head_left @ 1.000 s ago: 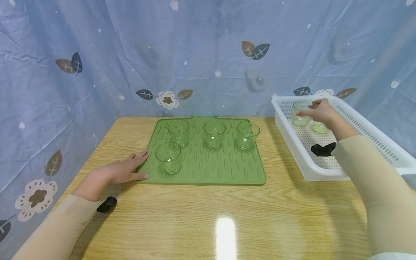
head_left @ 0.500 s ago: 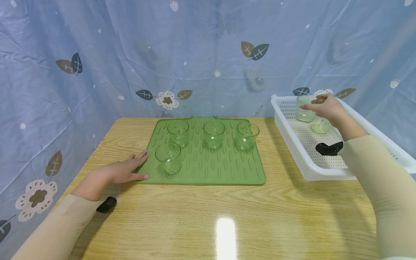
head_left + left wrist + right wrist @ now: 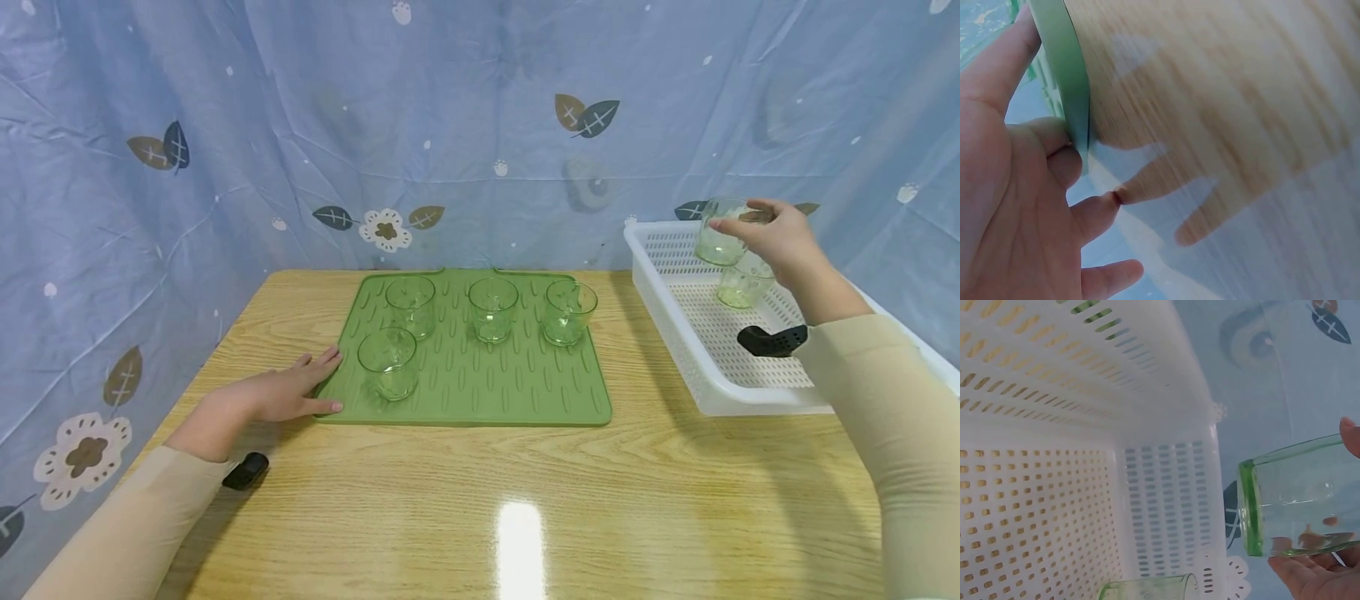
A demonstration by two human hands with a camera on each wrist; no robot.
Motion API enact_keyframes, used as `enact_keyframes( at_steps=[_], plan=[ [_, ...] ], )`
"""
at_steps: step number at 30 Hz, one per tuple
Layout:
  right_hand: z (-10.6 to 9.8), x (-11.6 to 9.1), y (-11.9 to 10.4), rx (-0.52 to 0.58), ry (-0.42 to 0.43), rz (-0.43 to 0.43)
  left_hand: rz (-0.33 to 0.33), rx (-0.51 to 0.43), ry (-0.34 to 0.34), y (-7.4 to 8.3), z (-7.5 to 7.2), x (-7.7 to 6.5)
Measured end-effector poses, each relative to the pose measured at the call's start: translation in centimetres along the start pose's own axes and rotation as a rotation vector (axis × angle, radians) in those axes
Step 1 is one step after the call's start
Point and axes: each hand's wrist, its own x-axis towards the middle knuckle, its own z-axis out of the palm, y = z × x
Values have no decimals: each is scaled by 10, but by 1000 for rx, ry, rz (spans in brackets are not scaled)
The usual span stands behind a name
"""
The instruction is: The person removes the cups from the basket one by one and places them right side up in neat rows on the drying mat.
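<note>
My right hand (image 3: 783,242) grips a clear green-tinted drinking glass (image 3: 718,236) by its sides, raised over the far end of the white basket (image 3: 675,342). In the right wrist view the held glass (image 3: 1297,494) shows its thick base, thumb on one side and fingers on the other. A second glass (image 3: 742,287) sits on the basket floor just below. My left hand (image 3: 281,393) rests with spread, fairly straight fingers on the left edge of the green drying mat (image 3: 495,400); in the left wrist view a fingertip lies over the mat's edge (image 3: 1069,81).
Several glasses stand upright on the mat: one front left (image 3: 388,367), and a back row of a left glass (image 3: 411,308), a middle glass (image 3: 492,312) and a right glass (image 3: 567,315). A patterned blue curtain (image 3: 480,125) hangs behind the wooden table (image 3: 420,508).
The right hand has lifted the glass up from the basket floor and slightly right. The other glass in the basket is now more exposed. The left hand has stayed in place.
</note>
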Motion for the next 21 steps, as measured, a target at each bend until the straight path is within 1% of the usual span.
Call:
enact_keyframes(
  at_steps=[7, 12, 16, 21],
  plan=[
    [-4, -5, -4, 64, 61, -7, 2, -4, -2, 0, 0, -1],
    [-7, -8, -6, 47, 91, -17, 7, -1, 4, 0, 1, -2],
    [-7, -11, -10, 35, 107, -21, -4, -9, -2, 2, 0, -2],
    [-5, -17, -17, 57, 100, -34, -11, -6, -7, 2, -2, -1]
  ],
)
